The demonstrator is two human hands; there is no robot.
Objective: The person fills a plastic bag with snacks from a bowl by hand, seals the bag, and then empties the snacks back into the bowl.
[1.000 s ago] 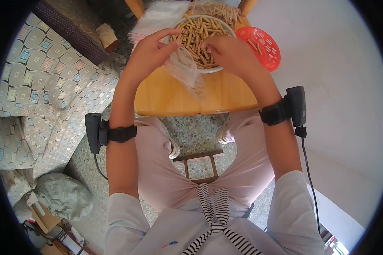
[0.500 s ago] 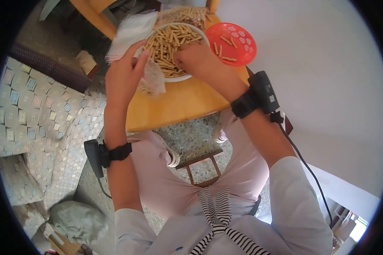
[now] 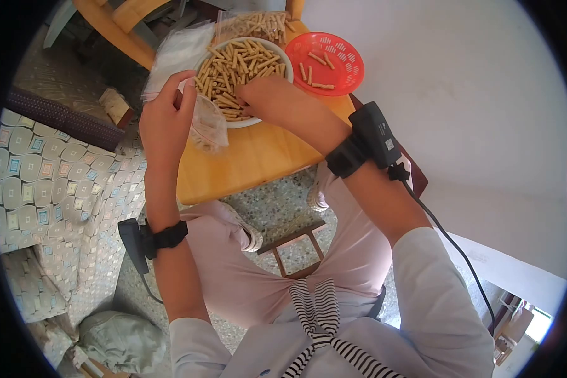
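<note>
A white bowl (image 3: 288,58) heaped with short tan sticks (image 3: 233,66) stands on the wooden chair seat (image 3: 258,154). At the bowl's left side, my left hand (image 3: 169,113) has its thumb and fingers pinched on the edge of a clear plastic bag (image 3: 209,126), which hangs over the bowl's near-left rim with some sticks in its bottom. My right hand (image 3: 268,97) reaches over the right of the bowl, knuckles up and fingers curled down among the sticks. Its fingertips are mostly hidden, so what they hold does not show.
A red plastic basket (image 3: 345,70) with several loose sticks sits right of the bowl, near the white wall (image 3: 435,82). Behind the bowl lies a filled clear bag (image 3: 252,25); a stack of flat plastic bags (image 3: 176,57) lies at the left. A patterned cloth (image 3: 57,183) covers furniture farther left.
The view has shifted, so the chair and bowl appear farther left. My right hand has moved towards the bowl's near middle, with fingers lower in the sticks. My left hand keeps the bag.
</note>
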